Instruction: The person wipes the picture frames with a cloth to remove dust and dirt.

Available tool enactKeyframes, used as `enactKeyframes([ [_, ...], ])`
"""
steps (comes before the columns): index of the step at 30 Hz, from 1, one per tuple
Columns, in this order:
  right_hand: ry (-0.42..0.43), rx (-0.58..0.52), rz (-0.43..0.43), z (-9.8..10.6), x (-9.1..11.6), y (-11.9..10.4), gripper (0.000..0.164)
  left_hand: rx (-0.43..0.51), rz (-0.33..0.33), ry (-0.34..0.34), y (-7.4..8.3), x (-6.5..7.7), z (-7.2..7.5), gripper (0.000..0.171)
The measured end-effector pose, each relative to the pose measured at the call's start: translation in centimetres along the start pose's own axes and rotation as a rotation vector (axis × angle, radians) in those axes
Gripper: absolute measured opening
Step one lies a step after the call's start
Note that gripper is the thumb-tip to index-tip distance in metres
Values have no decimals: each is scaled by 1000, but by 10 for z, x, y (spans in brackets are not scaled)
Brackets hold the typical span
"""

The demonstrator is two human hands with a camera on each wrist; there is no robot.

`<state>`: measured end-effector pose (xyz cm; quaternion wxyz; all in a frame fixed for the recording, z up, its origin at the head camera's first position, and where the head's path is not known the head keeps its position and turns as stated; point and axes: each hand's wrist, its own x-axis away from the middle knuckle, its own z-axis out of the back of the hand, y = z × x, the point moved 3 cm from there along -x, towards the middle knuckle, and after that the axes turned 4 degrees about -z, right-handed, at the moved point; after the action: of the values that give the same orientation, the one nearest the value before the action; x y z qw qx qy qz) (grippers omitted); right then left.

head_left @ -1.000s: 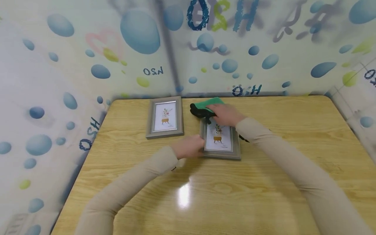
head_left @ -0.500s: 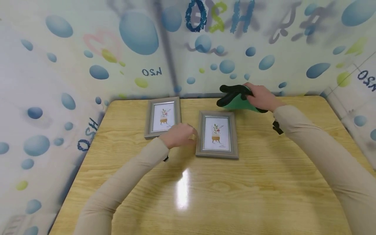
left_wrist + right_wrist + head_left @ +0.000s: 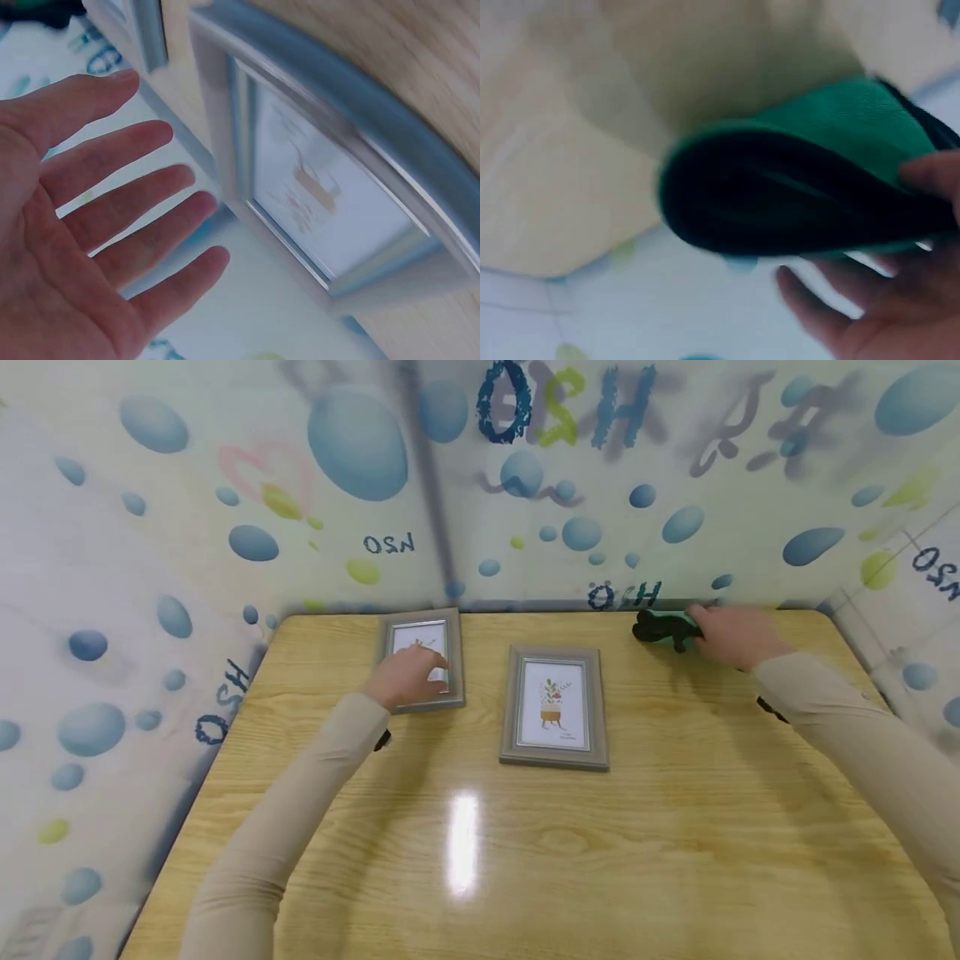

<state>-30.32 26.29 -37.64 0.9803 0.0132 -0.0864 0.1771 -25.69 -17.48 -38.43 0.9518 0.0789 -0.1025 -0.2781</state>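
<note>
My right hand [image 3: 738,635] pinches a folded green cloth with black edging [image 3: 840,120] near the far right of the table. In the right wrist view the cloth bends into a loop, its thumb side gripped and other fingers extended. My left hand [image 3: 405,675] hovers over the left picture frame [image 3: 454,652], covering part of its print. The left wrist view shows that hand's fingers spread and apart from the frame's grey border [image 3: 214,97]. A second grey picture frame [image 3: 555,703], with a potted-plant print, lies flat between the hands.
Both frames lie on a light wooden table [image 3: 570,852]. A wall [image 3: 465,485] with blue bubbles and lettering rises behind the table's far edge. Another patterned wall stands at the left.
My right hand has carried the cloth from the middle frame up and rightward, then down to the table's far right. My left hand has left the middle frame's edge and moved over the left frame.
</note>
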Motion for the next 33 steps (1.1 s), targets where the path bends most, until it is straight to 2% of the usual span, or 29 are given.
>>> enactKeyframes([
  [4, -59, 64, 60, -26, 21, -18, 23, 7, -20, 38, -15, 1, 4, 36],
  [6, -61, 87, 86, -35, 30, -25, 26, 7, -25, 50, -21, 2, 4, 38],
  [10, -100, 68, 71, -48, 39, -30, 48, 6, 5, 43, -31, 6, 2, 43],
  [14, -216, -15, 11, -53, 46, -29, 77, 17, 49, 35, -39, 12, -1, 49],
  [17, -252, -59, -3, -51, 48, -30, 85, 24, 67, 33, -45, 15, -3, 53],
  [24, -142, -65, 53, -31, 33, -40, 74, 30, 118, 16, -55, 17, 0, 54],
  [30, -100, -13, 63, -15, 15, -45, 68, 27, 134, -11, -56, 16, 5, 50],
  [33, -58, -29, 62, -10, 10, -46, 68, 25, 146, -23, -56, 18, 7, 51],
])
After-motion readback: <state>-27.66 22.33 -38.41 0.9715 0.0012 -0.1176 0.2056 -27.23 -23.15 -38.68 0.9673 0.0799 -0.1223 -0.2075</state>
